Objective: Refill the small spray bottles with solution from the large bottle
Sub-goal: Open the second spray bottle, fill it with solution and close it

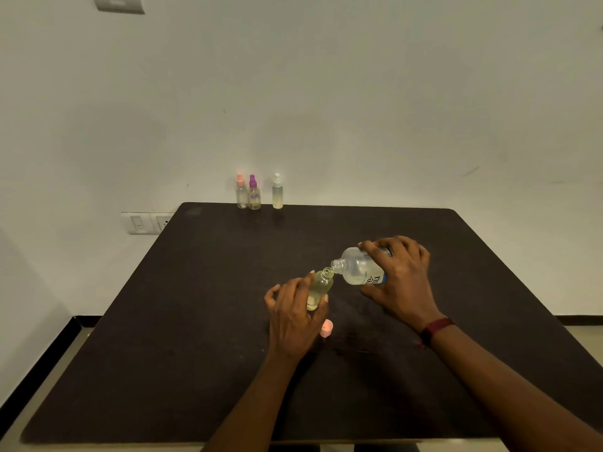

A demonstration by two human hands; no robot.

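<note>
Just beyond the pink cap on the tabletop, my left hand grips the uncapped small spray bottle; my right hand grips the tilted large bottle, mouth beside mouth.

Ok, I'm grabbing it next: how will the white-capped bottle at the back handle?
The white-capped bottle stands tall and slim, so it likely tips if pushed high. Small, so probably light. Its smooth wall may be slippery.
</note>
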